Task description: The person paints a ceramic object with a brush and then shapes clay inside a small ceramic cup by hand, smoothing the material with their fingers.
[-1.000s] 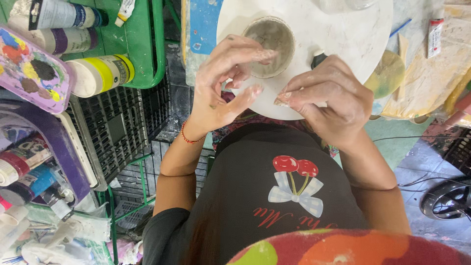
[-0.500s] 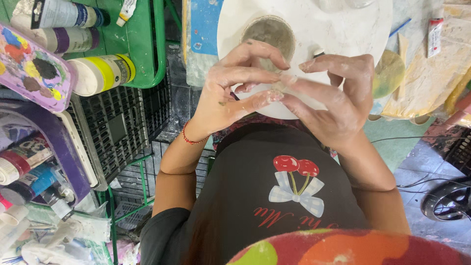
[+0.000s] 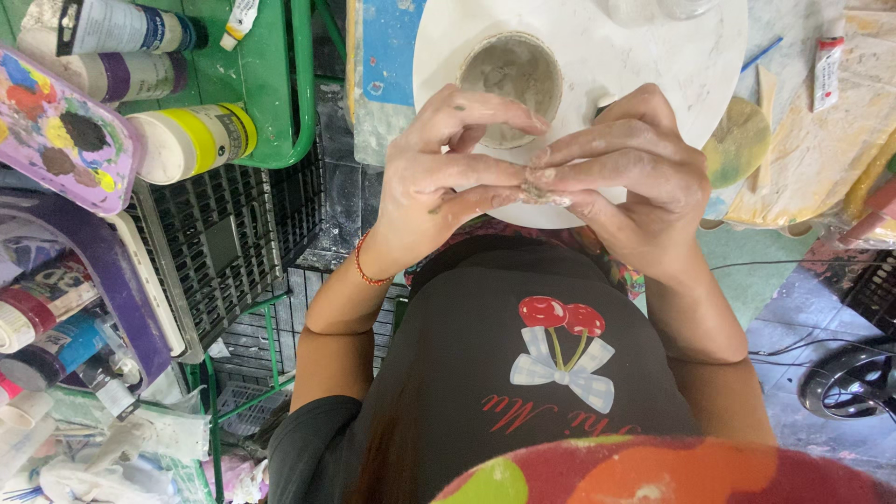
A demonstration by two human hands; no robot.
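My left hand (image 3: 448,177) and my right hand (image 3: 625,173) meet in front of my chest, fingertips pinched together on a small grey lump of clay (image 3: 539,193). Both hands are smeared with pale clay. Just beyond them a small clay cup (image 3: 511,79) stands upright on a round white board (image 3: 672,65). A red bracelet circles my left wrist.
At the left, paint bottles (image 3: 187,140) lie in a green basket (image 3: 280,103) beside a purple paint palette (image 3: 56,131), above black crates (image 3: 233,243). Yellowish sheets (image 3: 821,159) and a small tube (image 3: 826,70) lie at the right. A dark fan (image 3: 849,383) sits on the floor.
My hands have drawn closer to my body, away from the cup, and their fingertips have closed together on the small clay lump.
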